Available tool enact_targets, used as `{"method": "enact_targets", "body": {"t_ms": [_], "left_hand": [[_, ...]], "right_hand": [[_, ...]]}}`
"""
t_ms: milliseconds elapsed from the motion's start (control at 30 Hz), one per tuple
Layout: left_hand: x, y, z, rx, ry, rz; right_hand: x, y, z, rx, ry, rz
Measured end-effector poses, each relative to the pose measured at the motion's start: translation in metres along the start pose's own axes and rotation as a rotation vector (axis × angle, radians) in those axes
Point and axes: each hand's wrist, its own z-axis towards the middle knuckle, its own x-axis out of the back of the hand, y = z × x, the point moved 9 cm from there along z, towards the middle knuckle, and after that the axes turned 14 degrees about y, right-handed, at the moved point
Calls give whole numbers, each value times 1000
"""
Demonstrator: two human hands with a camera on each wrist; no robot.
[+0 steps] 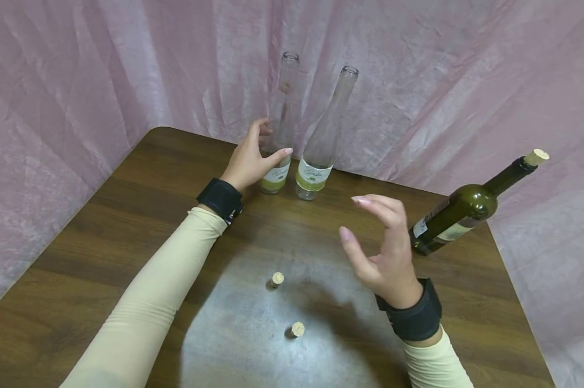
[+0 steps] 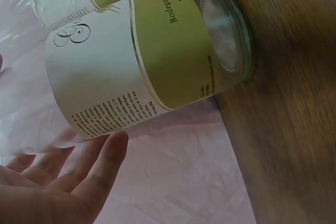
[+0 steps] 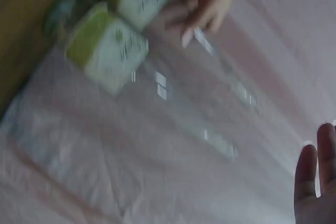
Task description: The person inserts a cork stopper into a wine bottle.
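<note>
Two clear glass bottles with white and yellow-green labels stand uncorked near the table's back edge, the left bottle and the right bottle. My left hand is around the left bottle, thumb in front and loosely bent fingers on its far side. In the left wrist view the fingers lie along the label's edge; whether they press the glass is unclear. My right hand hovers over the table with nothing in it, thumb and fingers apart. Two corks, a farther cork and a nearer cork, stand below it to the left.
A dark green wine bottle with a cork in its neck stands at the right of the wooden table. Pink curtains hang behind the back edge. The right wrist view is blurred.
</note>
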Motion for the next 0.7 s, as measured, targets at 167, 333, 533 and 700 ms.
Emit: {"method": "enact_targets", "body": {"t_ms": [167, 333, 533, 700], "left_hand": [[1, 1, 1, -20, 12, 10], [4, 3, -2, -38, 19, 7], [9, 6, -8, -58, 28, -5], [11, 9, -15, -67, 16, -11]], "right_hand": [[-30, -2, -24, 22, -233, -9], [-47, 0, -42, -22, -364, 3], [-61, 0, -57, -39, -436, 4], [-70, 1, -67, -64, -512, -2]]}}
